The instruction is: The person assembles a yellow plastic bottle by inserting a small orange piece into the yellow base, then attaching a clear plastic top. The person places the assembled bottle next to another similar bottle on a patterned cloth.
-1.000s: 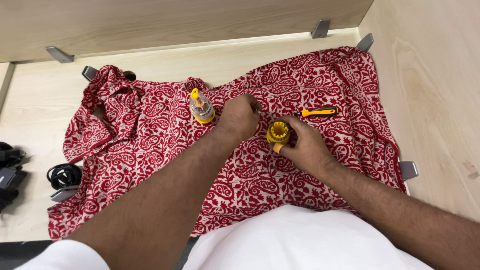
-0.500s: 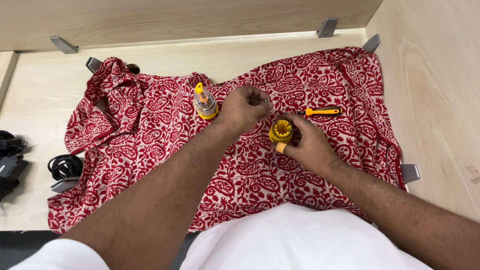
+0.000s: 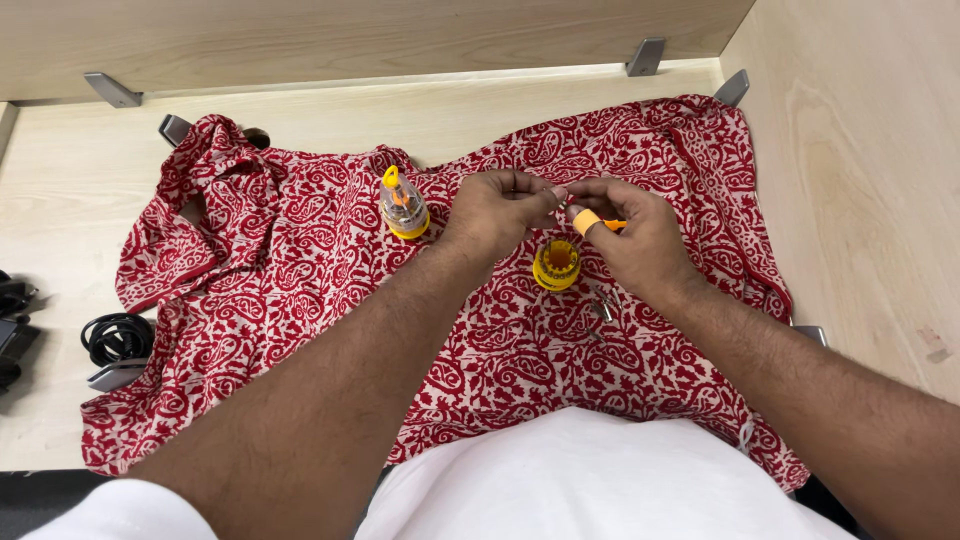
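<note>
While both hands meet above the red paisley cloth [image 3: 300,260], left hand [image 3: 497,208] and right hand [image 3: 630,235] pinch something tiny between fingertips; can't tell what. Yellow round bit holder [image 3: 556,265] sits just below them, clear capped case [image 3: 403,205] left.

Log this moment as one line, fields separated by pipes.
left hand: fingertips meeting right's, pinching something tiny | right hand: same pinch | yellow bit holder: on red cloth below hands | clear capsule: upright, left
</note>
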